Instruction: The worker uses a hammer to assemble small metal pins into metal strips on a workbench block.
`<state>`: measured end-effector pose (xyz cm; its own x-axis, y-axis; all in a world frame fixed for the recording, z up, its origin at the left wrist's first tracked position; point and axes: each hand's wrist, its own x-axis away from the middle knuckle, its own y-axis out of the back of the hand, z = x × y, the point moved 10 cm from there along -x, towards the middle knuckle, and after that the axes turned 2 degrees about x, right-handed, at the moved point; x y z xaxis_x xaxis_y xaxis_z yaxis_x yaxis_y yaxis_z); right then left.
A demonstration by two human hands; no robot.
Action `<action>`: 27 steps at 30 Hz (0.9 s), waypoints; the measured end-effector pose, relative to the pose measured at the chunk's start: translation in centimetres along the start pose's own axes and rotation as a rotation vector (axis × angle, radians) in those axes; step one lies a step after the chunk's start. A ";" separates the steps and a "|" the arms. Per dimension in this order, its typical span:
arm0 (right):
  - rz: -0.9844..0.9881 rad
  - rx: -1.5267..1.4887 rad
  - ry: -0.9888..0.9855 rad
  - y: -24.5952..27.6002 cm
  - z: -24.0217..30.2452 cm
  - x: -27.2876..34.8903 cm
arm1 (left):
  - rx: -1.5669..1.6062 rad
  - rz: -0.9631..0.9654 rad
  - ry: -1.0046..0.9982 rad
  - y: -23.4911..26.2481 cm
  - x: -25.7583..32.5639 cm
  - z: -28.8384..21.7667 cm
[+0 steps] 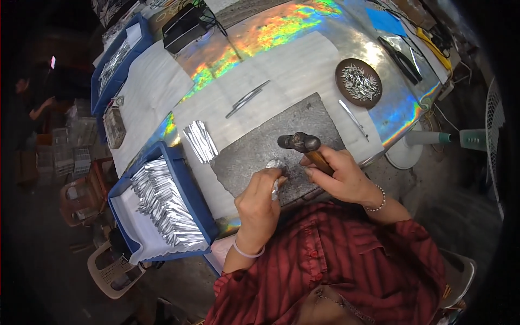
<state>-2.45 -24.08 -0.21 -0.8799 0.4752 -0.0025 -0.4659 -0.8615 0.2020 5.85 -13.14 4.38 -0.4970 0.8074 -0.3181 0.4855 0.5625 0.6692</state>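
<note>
My right hand (341,176) is wrapped round the wooden handle of a hammer (299,142), whose dark metal head hangs above a flat grey stone slab (244,157). In my left hand (256,203), a small silvery metal piece (275,163) is pinched at the slab's near edge. Its rounded shiny end shows beyond the fingertips, and the fingers cover much of the rest. Left of the slab lies a small stack of silvery strips (200,142). A few thin metal rods (247,99) rest on the white paper behind it.
On the left stands a blue tray (190,200) full of silvery strips, with another blue tray (142,40) farther back. A brown bowl (341,70) of metal slivers sits at the right, near a slim metal tool (353,119). A fan (493,141) stands past the table's right edge.
</note>
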 end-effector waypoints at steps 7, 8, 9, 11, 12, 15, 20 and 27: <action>0.268 0.025 0.344 -1.7 9.5 -0.8 | 0.030 0.085 -0.035 0.2 0.7 -0.2; 0.285 0.011 0.400 -2.1 10.5 -1.0 | 0.033 0.094 -0.116 -0.4 0.8 0.1; 0.295 0.017 0.406 -2.4 10.8 -1.4 | 0.017 0.135 -0.067 -0.3 0.5 0.0; 0.397 0.132 0.568 -3.9 12.6 -1.5 | 0.177 0.135 -0.024 0.1 -0.1 -0.3; 0.416 0.175 0.569 -4.2 13.5 -1.7 | 0.259 0.151 0.093 -0.1 0.0 0.4; 0.418 0.322 0.542 -4.8 13.6 -1.6 | 0.332 0.154 0.050 0.4 -0.3 -0.3; 0.400 0.195 0.215 -2.4 12.2 -1.5 | 0.095 0.010 -0.070 0.7 0.5 1.1; 0.520 0.523 0.007 -0.9 12.6 1.4 | 0.173 0.028 -0.089 0.7 0.1 1.4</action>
<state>-2.11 -20.35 11.93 -0.9763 0.0260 0.2146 0.1155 -0.7766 0.6193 7.11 -12.38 3.88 -0.4200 0.8314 -0.3639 0.6187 0.5557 0.5554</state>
